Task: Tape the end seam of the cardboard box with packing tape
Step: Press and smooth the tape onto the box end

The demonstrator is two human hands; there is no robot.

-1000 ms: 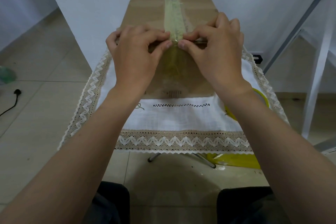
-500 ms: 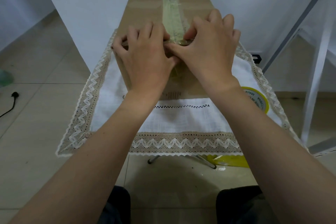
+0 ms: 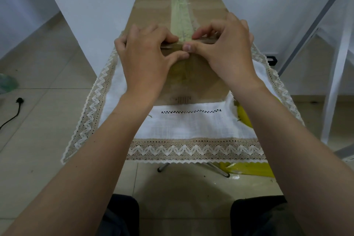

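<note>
Both left hand [image 3: 145, 59] and right hand [image 3: 228, 53] pinch packing tape [image 3: 181, 15] onto cardboard box [image 3: 153, 5] edge; box print [image 3: 181, 99] illegible.

The left hand [image 3: 145, 59] and right hand [image 3: 228, 53], overlapping a moment ago, now grip the cardboard box [image 3: 203, 82] edge apart, thumbs meeting on the tape [image 3: 181, 70].

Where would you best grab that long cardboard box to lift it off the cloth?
Probably by its two long side walls, midway along, left hand from its left, right hand from its right. The cardboard box lies flat, long and narrow, its taped top smooth with no handle, so gripping the near end alone would likely tip it.
</note>
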